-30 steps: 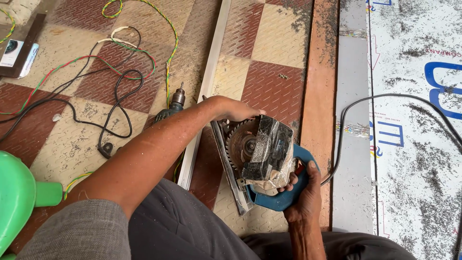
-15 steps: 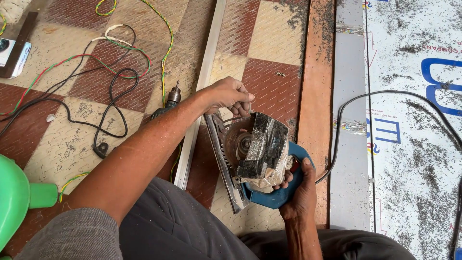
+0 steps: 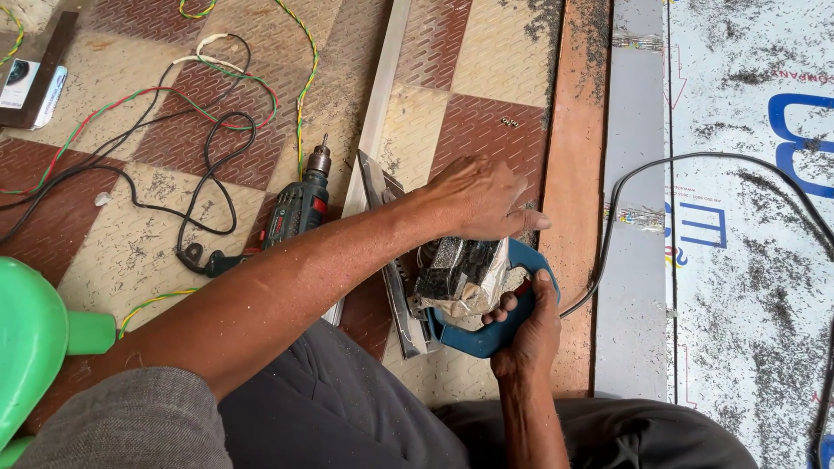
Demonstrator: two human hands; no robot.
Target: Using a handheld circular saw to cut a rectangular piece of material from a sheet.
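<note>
On the checkered floor [image 3: 130,252], right hand [image 3: 526,326] clenched round the blue handle of the circular saw [image 3: 465,287], left hand [image 3: 478,195] resting flat on its top, apparently steadying or adjusting it; next move likely needs firm two-handed grip.

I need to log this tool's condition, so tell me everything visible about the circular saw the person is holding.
The circular saw lies tipped on its side on the tiled floor, its metal base plate on edge. Its dusty grey motor body looks wrapped in clear film. The right hand grips the blue loop handle; the left hand covers its top, hiding the blade.
</note>
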